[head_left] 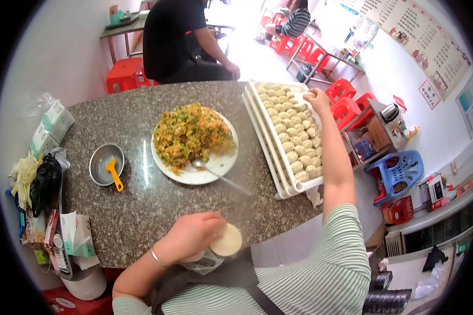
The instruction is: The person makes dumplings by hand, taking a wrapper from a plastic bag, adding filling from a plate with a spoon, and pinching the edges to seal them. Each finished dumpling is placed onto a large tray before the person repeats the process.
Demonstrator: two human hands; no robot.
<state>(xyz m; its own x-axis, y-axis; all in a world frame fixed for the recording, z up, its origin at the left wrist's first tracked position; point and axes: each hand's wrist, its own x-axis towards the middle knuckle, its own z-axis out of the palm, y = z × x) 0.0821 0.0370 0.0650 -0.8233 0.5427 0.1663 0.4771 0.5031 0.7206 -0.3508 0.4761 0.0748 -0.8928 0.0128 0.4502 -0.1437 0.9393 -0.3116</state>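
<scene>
My left hand (pixel 197 236) is closed round the edge of a pale round dough wrapper (pixel 226 240), low at the table's front edge. Under it lies a plastic bag (pixel 202 262). My right hand (pixel 316 100) reaches to the far right corner of the top white tray (pixel 306 184), its fingers pinched round a pale dumpling (pixel 310 95). Rows of pleated dumplings (pixel 294 142) fill much of that tray. A white plate (pixel 223 164) with a heap of chopped filling (pixel 189 134) stands mid-table, a metal spoon (pixel 215 174) resting in it.
A metal bowl (pixel 101 173) with a yellow-handled tool (pixel 114 175) stands left on the granite table (pixel 131 220). Bags (pixel 44 181) and tissue packs (pixel 52 126) line the left edge. A seated person (pixel 176 42) is beyond the table. Red stools (pixel 344 110) stand to the right.
</scene>
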